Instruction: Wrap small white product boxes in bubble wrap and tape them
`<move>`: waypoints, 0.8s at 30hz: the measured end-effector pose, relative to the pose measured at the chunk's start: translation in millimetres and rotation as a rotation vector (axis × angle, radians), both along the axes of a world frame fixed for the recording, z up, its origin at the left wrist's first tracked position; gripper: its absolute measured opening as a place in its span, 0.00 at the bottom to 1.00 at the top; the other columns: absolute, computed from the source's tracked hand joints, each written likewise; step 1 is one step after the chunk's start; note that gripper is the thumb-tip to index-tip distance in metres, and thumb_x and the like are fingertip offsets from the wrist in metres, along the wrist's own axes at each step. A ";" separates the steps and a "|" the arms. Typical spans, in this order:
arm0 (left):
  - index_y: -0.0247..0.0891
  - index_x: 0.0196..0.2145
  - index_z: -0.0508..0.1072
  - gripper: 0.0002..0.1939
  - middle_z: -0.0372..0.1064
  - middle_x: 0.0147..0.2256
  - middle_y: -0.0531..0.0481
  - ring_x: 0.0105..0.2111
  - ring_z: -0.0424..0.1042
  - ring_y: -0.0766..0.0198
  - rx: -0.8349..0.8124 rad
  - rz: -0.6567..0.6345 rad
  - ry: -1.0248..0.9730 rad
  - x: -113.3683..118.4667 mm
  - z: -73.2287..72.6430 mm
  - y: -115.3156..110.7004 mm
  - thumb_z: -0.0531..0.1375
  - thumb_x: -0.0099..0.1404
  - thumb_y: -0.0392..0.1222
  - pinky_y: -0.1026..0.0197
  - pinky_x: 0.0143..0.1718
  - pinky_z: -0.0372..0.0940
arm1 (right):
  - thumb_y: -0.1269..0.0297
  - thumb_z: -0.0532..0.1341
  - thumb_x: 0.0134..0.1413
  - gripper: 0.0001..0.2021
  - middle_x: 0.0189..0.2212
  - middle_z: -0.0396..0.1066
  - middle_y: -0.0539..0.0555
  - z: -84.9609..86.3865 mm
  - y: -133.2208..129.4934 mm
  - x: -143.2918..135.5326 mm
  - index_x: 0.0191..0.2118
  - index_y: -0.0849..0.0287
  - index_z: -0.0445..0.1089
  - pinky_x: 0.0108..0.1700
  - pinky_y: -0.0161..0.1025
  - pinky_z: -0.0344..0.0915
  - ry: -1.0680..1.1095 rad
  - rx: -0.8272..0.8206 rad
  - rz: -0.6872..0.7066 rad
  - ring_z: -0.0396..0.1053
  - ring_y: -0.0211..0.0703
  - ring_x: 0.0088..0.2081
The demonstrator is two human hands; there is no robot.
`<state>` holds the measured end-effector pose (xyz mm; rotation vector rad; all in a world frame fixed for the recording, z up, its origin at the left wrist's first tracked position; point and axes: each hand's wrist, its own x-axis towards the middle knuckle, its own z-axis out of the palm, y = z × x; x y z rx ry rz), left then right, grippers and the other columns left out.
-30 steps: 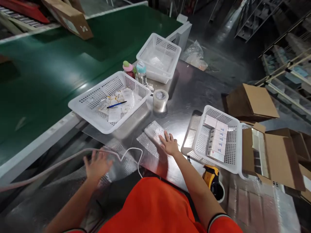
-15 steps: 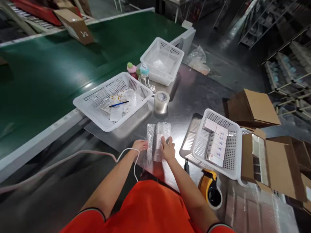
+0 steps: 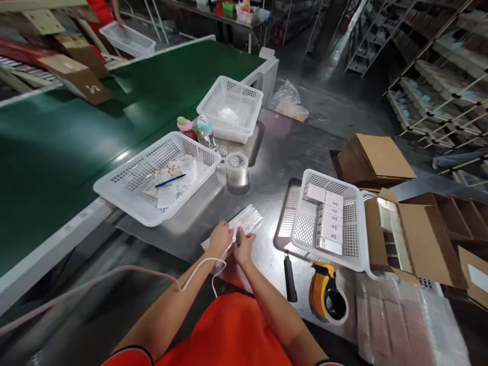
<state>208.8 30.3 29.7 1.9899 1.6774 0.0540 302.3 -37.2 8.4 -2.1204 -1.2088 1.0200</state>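
Left hand [image 3: 220, 240] | right hand [image 3: 244, 247] | both curled, gripping bubble wrap [image 3: 250, 218] | under fingers, extending beyond (on metal table [image 3: 284, 145])

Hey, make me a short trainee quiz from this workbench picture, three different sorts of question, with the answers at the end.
1. What material are the left hand and right hand both touching?

2. True or false: the blue pen and the small white boxes lie in separate white baskets.

3. Which of these is nearest the black-handled tool?
a) bottle with a teal lid
b) yellow tape dispenser
c) stack of flat cardboard

Key: 1. Bubble wrap. 2. True. 3. b.
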 end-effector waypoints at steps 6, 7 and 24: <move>0.26 0.68 0.58 0.44 0.51 0.70 0.24 0.69 0.51 0.34 0.169 -0.134 0.311 3.7 -9.7 -36.1 0.65 0.59 0.49 0.32 0.67 0.49 | 0.73 0.57 0.46 0.32 0.54 0.68 0.59 -9.5 -30.4 37.1 0.61 0.56 0.66 0.52 0.46 0.72 0.358 0.196 -0.104 0.72 0.47 0.49; 0.24 0.68 0.58 0.45 0.53 0.69 0.24 0.68 0.55 0.35 0.189 -0.144 0.321 2.5 -11.5 -37.9 0.65 0.59 0.47 0.35 0.67 0.50 | 0.71 0.56 0.49 0.31 0.55 0.68 0.60 -7.6 -48.5 53.2 0.62 0.56 0.66 0.50 0.46 0.73 0.363 0.228 -0.108 0.73 0.47 0.48; 0.21 0.64 0.62 0.40 0.63 0.62 0.22 0.63 0.61 0.35 0.403 -0.235 0.150 -14.8 -37.4 -36.6 0.62 0.57 0.42 0.38 0.64 0.57 | 0.62 0.51 0.64 0.18 0.37 0.77 0.69 21.1 -260.4 191.9 0.50 0.70 0.69 0.48 0.49 0.69 -0.732 -0.495 -0.285 0.78 0.60 0.42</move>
